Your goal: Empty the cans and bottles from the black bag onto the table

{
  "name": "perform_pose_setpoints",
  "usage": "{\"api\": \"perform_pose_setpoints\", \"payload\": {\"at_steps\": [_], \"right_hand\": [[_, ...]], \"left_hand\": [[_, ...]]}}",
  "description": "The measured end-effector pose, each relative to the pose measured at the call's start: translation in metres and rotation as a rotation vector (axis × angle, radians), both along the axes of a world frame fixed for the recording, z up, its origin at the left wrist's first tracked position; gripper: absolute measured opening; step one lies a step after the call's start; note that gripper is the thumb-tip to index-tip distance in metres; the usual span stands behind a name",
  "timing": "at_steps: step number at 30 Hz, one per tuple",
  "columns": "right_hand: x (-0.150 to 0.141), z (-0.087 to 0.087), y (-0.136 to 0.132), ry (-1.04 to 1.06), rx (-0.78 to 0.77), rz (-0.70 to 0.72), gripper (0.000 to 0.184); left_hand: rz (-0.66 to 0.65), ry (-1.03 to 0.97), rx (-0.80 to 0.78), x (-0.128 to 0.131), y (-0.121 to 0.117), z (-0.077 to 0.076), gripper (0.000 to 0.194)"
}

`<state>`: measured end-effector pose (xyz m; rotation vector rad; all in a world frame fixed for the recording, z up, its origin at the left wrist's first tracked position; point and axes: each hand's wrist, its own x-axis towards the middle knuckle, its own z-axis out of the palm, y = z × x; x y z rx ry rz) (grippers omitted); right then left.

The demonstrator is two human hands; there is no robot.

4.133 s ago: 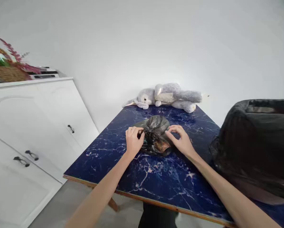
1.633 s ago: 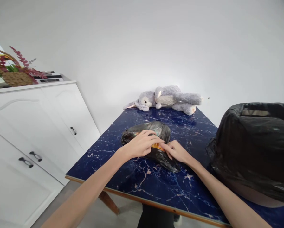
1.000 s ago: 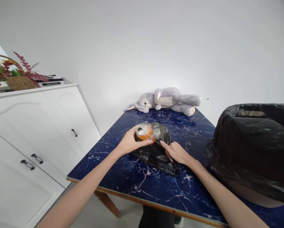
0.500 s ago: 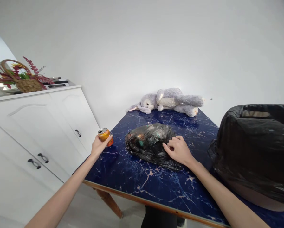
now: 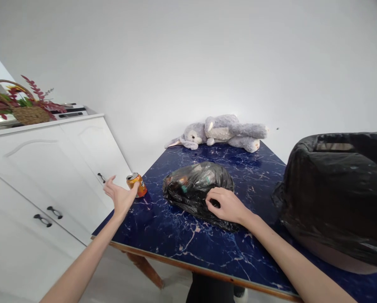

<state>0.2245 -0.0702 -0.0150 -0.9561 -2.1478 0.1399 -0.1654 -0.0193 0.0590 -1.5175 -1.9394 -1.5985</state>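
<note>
The bench point(image 5: 207, 248) is deep blue, veined with white like marble, and edged in light brown wood. On it the can point(image 5: 137, 184) is orange with a silver top; its label is too small to read. The bag point(image 5: 191, 189) is glossy black, with what may be orange and green showing through. The bin liner point(image 5: 336, 189) is black too. The soft toy point(image 5: 220, 131) is pale grey. The cabinet point(image 5: 49, 168) is white with dark handles.

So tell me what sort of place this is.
Most likely a room in a home, perhaps a dining or living area. A soft toy lies at the far end of a blue marbled table, and white cupboards beside it carry a basket of flowers. A bin lined with black plastic stands at the right.
</note>
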Motion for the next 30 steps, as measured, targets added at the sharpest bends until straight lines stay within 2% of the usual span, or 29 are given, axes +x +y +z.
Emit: {"api": "perform_pose_setpoints", "payload": {"at_steps": [2, 3, 4, 5, 7, 8, 10, 11, 13, 16, 18, 21, 23, 26, 30], "right_hand": [[-0.001, -0.005, 0.002, -0.039, -0.014, 0.009, 0.018], [-0.001, -0.007, 0.003, -0.053, -0.017, 0.005, 0.022], [-0.001, -0.01, 0.004, -0.063, -0.017, -0.001, 0.026], [0.0, -0.012, 0.005, -0.07, -0.015, -0.01, 0.03], [0.001, -0.017, 0.008, -0.076, 0.0, -0.048, 0.039], [0.001, -0.02, 0.01, -0.079, 0.012, -0.075, 0.043], [0.002, -0.024, 0.013, -0.086, 0.039, -0.131, 0.051], [0.003, -0.026, 0.015, -0.091, 0.053, -0.155, 0.054], [0.003, -0.029, 0.018, -0.098, 0.08, -0.182, 0.059], [0.004, -0.031, 0.021, -0.101, 0.101, -0.225, 0.073], [0.005, -0.031, 0.021, -0.1, 0.097, -0.262, 0.084], [0.005, -0.03, 0.02, -0.108, 0.086, -0.305, 0.094], [0.005, -0.03, 0.019, -0.12, 0.077, -0.318, 0.095], [0.004, -0.029, 0.019, -0.126, 0.061, -0.323, 0.093], [0.004, -0.029, 0.02, -0.121, 0.046, -0.319, 0.093]], "left_hand": [[-0.073, 0.146, 0.172, 0.021, -0.018, 0.009, 0.062], [-0.189, 0.198, 0.2, 0.035, -0.029, 0.014, 0.048], [-0.371, 0.263, 0.174, 0.052, -0.04, 0.017, 0.028], [-0.592, 0.343, 0.065, 0.07, -0.052, 0.02, 0.012], [-0.993, 0.471, -0.226, 0.106, -0.07, 0.021, 0.018], [-1.132, 0.51, -0.333, 0.123, -0.076, 0.019, 0.021], [-1.27, 0.547, -0.452, 0.15, -0.08, 0.008, 0.025], [-1.281, 0.564, -0.463, 0.159, -0.077, 0.001, 0.026], [-1.217, 0.627, -0.419, 0.172, -0.065, -0.016, 0.029], [-0.975, 0.78, -0.302, 0.179, -0.041, -0.039, 0.034], [-0.776, 0.851, -0.256, 0.179, -0.028, -0.048, 0.04], [-0.546, 0.89, -0.222, 0.173, -0.014, -0.05, 0.055], [-0.458, 0.913, -0.199, 0.166, -0.008, -0.047, 0.058], [-0.411, 0.958, -0.171, 0.154, -0.001, -0.043, 0.047], [-0.411, 1.001, -0.147, 0.145, 0.001, -0.039, 0.037]]}}
